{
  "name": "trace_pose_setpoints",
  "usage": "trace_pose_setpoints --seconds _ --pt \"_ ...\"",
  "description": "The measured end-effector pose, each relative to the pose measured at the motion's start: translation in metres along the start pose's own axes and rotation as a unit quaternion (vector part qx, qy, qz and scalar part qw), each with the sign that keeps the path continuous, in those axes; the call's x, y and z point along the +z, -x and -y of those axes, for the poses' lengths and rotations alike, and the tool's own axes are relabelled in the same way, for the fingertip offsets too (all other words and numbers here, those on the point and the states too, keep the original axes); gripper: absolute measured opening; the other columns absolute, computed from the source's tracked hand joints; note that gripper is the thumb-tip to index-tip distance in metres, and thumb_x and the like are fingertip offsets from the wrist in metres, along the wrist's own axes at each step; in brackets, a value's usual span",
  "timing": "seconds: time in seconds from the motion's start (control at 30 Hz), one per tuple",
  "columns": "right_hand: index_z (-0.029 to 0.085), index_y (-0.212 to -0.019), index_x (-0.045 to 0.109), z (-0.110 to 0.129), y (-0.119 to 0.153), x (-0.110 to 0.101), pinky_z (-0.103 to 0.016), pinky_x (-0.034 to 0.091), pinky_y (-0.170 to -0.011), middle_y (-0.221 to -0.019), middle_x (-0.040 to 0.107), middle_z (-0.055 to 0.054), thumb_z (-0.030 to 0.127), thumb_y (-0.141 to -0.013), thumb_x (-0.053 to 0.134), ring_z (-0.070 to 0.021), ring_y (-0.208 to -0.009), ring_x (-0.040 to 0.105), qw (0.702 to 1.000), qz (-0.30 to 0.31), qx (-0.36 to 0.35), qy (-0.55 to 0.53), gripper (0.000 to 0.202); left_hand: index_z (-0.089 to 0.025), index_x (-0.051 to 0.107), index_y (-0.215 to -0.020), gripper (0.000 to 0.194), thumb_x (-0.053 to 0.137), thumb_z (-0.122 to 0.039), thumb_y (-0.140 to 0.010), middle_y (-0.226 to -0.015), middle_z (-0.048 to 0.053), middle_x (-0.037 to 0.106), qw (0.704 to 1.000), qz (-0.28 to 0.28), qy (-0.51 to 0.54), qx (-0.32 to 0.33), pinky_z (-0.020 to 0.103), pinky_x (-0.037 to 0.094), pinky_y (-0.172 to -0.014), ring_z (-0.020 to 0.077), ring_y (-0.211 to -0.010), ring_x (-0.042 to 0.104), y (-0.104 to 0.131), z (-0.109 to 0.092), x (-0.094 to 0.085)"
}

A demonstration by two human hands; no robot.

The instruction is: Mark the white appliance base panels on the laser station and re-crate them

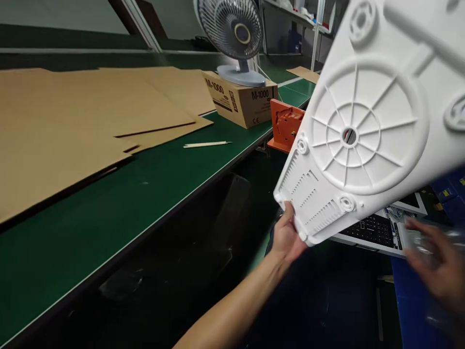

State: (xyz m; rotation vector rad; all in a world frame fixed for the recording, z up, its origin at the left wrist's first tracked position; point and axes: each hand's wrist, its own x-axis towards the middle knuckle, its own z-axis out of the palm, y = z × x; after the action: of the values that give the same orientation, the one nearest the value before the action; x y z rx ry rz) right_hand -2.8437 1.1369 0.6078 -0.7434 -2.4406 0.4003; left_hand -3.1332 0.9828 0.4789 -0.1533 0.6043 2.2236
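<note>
A large white plastic panel [366, 160] with a ribbed circle, round feet and rows of slots is held up at the right, tilted. My left hand [288, 237] grips its lower narrow end, thumb over the near face; the other fingers are hidden behind it. At the right edge, my right hand [438, 264] is blurred by motion, apart from the panel. Clear, crinkled plastic shows around that hand, but whether its fingers hold it cannot be made out. Behind the panel lies a white frame with black parts [374, 231].
A green bench [156, 194] bears stacked cardboard sheets [90, 111], a thin pale stick [207, 144] and a carton [247, 104] with a fan [240, 34] on it. An orange fixture [285, 126] stands by the bench edge. Blue boxes [450, 191] are at the right.
</note>
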Motion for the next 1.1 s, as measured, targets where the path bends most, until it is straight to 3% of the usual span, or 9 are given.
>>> trace_pose_setpoints --seconds 0.13,0.27,0.37,0.47,0.6,0.67,0.83,0.97,1.1 --pt "0.026 -0.137 0.069 0.064 -0.025 0.079 -0.046 0.065 -0.094 -0.125 0.078 -0.012 0.053 -0.087 0.088 -0.0351 -0.112 0.077 0.992 -0.016 -0.018 -0.122 0.059 -0.021 0.075 -0.136 0.067 0.07 -0.073 -0.095 -0.144 0.014 0.076 0.989 0.112 0.016 -0.091 0.059 0.054 -0.122 0.0435 -0.146 0.062 0.014 0.042 0.042" --pt "0.024 -0.095 0.074 0.089 -0.04 0.105 -0.036 0.061 -0.072 -0.092 0.079 -0.007 0.039 -0.092 0.083 -0.0267 -0.08 0.077 0.979 -0.165 -0.049 -0.111 0.018 -0.014 0.075 -0.12 0.062 0.082 -0.067 -0.089 -0.128 0.021 0.08 0.973 0.161 -0.07 -0.151 0.052 0.062 -0.11 0.0412 -0.13 0.073 0.018 0.071 0.049" --pt "0.023 -0.085 0.068 0.075 -0.039 0.089 -0.031 0.054 -0.063 -0.079 0.072 -0.003 0.028 -0.096 0.077 -0.0202 -0.068 0.07 0.974 -0.183 -0.109 -0.072 0.015 -0.017 0.069 -0.122 0.056 0.093 -0.05 -0.084 -0.124 0.019 0.078 0.974 0.112 -0.186 -0.066 0.045 0.066 -0.097 0.0345 -0.115 0.078 0.007 0.062 0.025" --pt "0.022 -0.088 0.07 0.043 -0.029 0.063 -0.03 0.048 -0.063 -0.077 0.069 0.0 0.019 -0.097 0.073 -0.0167 -0.067 0.067 0.974 -0.134 -0.184 0.007 0.01 -0.022 0.06 -0.137 0.079 0.102 -0.04 -0.073 -0.135 0.017 0.073 0.959 0.039 -0.256 0.111 0.044 0.064 -0.1 0.0316 -0.119 0.076 -0.005 0.02 -0.006" --pt "0.022 -0.099 0.076 0.002 -0.014 0.036 -0.032 0.045 -0.07 -0.087 0.076 0.0 0.01 -0.094 0.065 -0.0178 -0.074 0.071 0.952 -0.069 -0.259 0.147 0.017 -0.029 0.046 -0.157 0.113 0.106 -0.029 -0.06 -0.163 0.017 0.057 0.866 -0.053 -0.341 0.361 0.049 0.053 -0.122 0.0366 -0.152 0.056 0.0 -0.054 -0.03" --pt "0.022 -0.1 0.077 -0.012 -0.009 0.028 -0.034 0.045 -0.072 -0.091 0.079 0.0 0.008 -0.092 0.064 -0.0184 -0.077 0.072 0.94 -0.039 -0.282 0.187 0.021 -0.032 0.049 -0.156 0.11 0.105 -0.03 -0.061 -0.173 0.015 0.047 0.813 -0.054 -0.385 0.434 0.05 0.047 -0.128 0.0363 -0.162 0.045 0.008 -0.081 -0.03" --pt "0.019 -0.095 0.078 -0.017 -0.011 0.027 -0.034 0.046 -0.072 -0.088 0.079 0.0 0.005 -0.091 0.066 -0.0187 -0.078 0.075 0.931 -0.004 -0.303 0.205 0.019 -0.024 0.077 -0.091 0.052 0.102 -0.057 -0.06 -0.136 0.013 0.077 0.763 0.091 -0.503 0.397 0.059 0.036 -0.135 0.0422 -0.155 0.053 0.017 -0.089 -0.029" --pt "0.022 -0.104 0.078 -0.008 -0.017 0.015 -0.034 0.052 -0.074 -0.096 0.081 0.0 0.013 -0.1 0.067 -0.0191 -0.084 0.077 0.942 0.048 -0.282 0.175 0.015 -0.025 0.071 -0.083 0.056 0.103 -0.061 -0.056 -0.117 0.009 0.081 0.785 0.101 -0.452 0.412 0.059 0.045 -0.128 0.042 -0.144 0.064 0.007 -0.076 -0.037" --pt "0.032 -0.128 0.076 -0.026 -0.008 -0.025 -0.035 0.06 -0.092 -0.123 0.081 -0.002 0.05 -0.1 0.079 -0.0228 -0.105 0.079 0.978 0.045 -0.188 0.081 0.033 -0.023 0.067 -0.081 0.065 0.105 -0.063 -0.048 -0.11 0.006 0.08 0.793 0.078 -0.446 0.408 0.059 0.046 -0.127 0.0417 -0.141 0.067 -0.003 -0.081 -0.045"
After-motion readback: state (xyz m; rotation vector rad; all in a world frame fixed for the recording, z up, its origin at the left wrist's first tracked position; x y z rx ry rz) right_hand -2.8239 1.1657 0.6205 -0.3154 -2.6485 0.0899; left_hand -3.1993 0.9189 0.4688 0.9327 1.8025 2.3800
